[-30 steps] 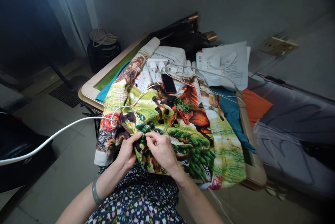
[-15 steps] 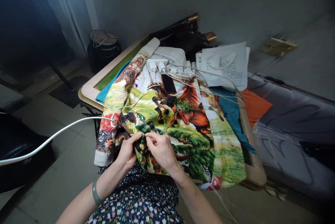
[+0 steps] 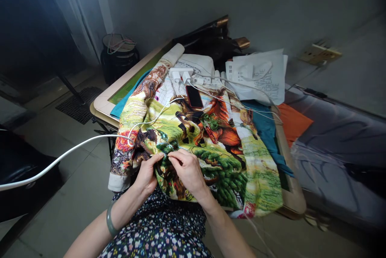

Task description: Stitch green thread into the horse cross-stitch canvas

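A large, colourful cross-stitch cloth (image 3: 193, 137) with horses and trees is draped over a small table and hangs onto my lap. My left hand (image 3: 146, 174) grips a bunched fold of the cloth near its lower left edge, thumb on top. My right hand (image 3: 187, 170) rests on the cloth right beside it, fingertips pinched together on the fabric at the fold; whether a needle is between them is too small to tell. A clump of green thread (image 3: 210, 122) lies on the cloth's middle.
A red-cased phone (image 3: 194, 96) and white chargers (image 3: 181, 75) with cables lie on the cloth's far part. A thick white cable (image 3: 60, 156) runs off to the left. Printed papers (image 3: 259, 75) sit at the back right, a dark pot (image 3: 118, 56) on the floor left, a bed (image 3: 337, 145) right.
My right hand has shifted slightly up and left, its fingertips now closer to my left thumb on the fold. The cloth and everything else stay where they were.
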Tool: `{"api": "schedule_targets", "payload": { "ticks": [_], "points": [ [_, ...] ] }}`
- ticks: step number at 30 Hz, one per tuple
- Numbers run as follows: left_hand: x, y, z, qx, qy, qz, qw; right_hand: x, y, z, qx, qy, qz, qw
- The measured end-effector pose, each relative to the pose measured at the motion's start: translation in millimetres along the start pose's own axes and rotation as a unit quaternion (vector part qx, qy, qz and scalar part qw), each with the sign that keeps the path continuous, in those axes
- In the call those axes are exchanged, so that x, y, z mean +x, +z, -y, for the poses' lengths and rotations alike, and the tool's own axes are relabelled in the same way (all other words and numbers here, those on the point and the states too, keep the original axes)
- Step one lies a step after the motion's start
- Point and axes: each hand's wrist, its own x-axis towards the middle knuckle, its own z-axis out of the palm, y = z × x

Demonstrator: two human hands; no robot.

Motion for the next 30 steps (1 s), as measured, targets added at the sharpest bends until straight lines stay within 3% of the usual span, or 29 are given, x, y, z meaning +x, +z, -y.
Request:
{"api": "schedule_targets", "payload": {
  "ticks": [17, 25, 27, 30],
  "points": [
    [0, 0.2, -1, -0.011, -0.011, -0.002, 1.000, 2, 11, 11, -0.001, 0.032, -0.011, 0.999],
    [0, -4.0, -1, -0.042, -0.017, 0.019, 0.999, 8, 16, 29, -0.190, -0.040, 0.003, 0.981],
    [0, -3.5, -2, -0.046, -0.008, 0.027, 0.999, 10, 11, 29, -0.139, -0.067, 0.005, 0.988],
    [-2, -2.0, -3, -0.038, -0.012, 0.037, 0.999, 3, -15, 28, 0.050, -0.069, -0.003, 0.996]
  ]
}}
